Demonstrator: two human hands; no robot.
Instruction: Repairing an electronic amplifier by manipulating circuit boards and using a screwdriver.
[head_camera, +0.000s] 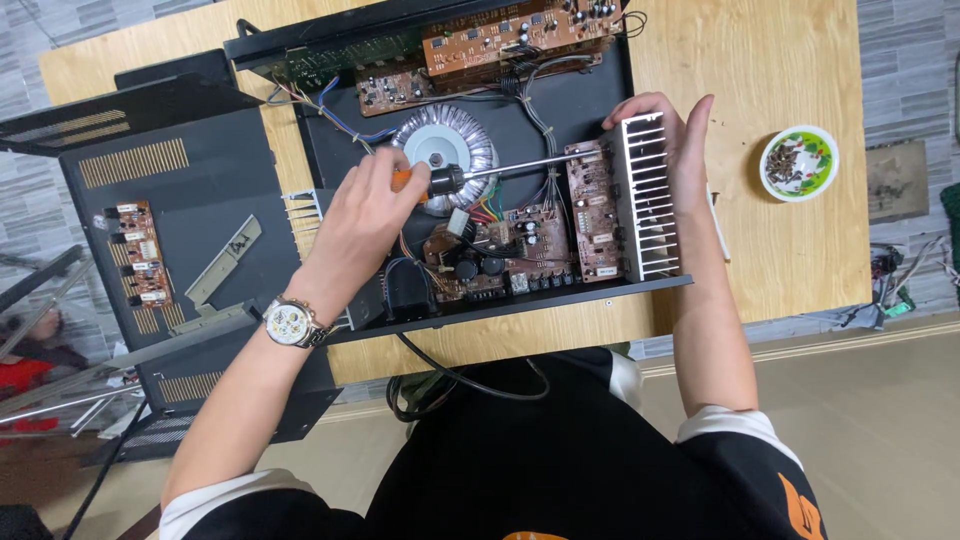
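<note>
Wooden table (780, 60); left hand (365, 215) grips screwdriver (500, 170); tip hidden; right hand (675, 140) on heatsink (645, 200)

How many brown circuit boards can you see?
5, though wires may hide more. Two lie at the chassis's far edge, two near the front, by the heatsink and mid-front, and one rests on the removed cover at left.
</note>
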